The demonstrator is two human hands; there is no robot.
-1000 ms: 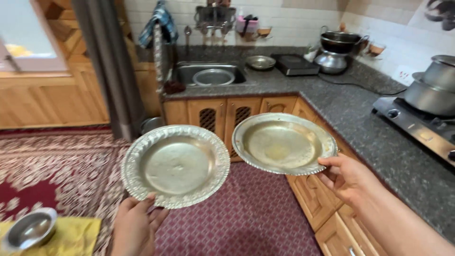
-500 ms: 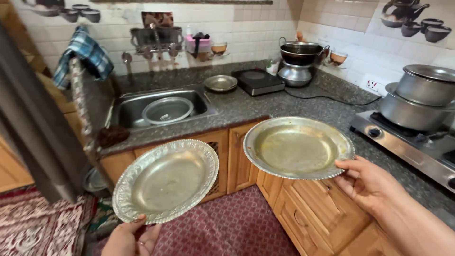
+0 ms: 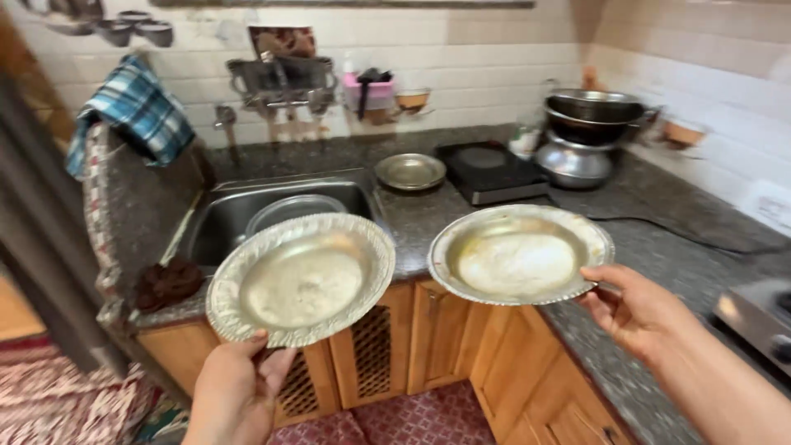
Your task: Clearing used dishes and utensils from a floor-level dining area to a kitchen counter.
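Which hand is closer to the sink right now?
Left. The left hand holds its plate just in front of the sink; the right hand is farther off, by the corner counter.

The kitchen is evenly lit with soft, warm daylight, and no hard shadows fall on the counter [image 3: 659,247]. The 2 metal plates catch the light most: the plate in the right hand [image 3: 519,255] shows a pale, washed-out glare across its well, and the plate in the left hand [image 3: 301,280] has a duller sheen. The whole picture is softened by motion blur, strongest along the right edge, where the stove corner [image 3: 754,317] and the wall tiles [image 3: 717,74] smear. The back wall shelf [image 3: 284,74] is hazy too. The sink [image 3: 272,206] sits in mild shade. The wide lens bends the left edge, where the dark post [image 3: 37,231] leans.
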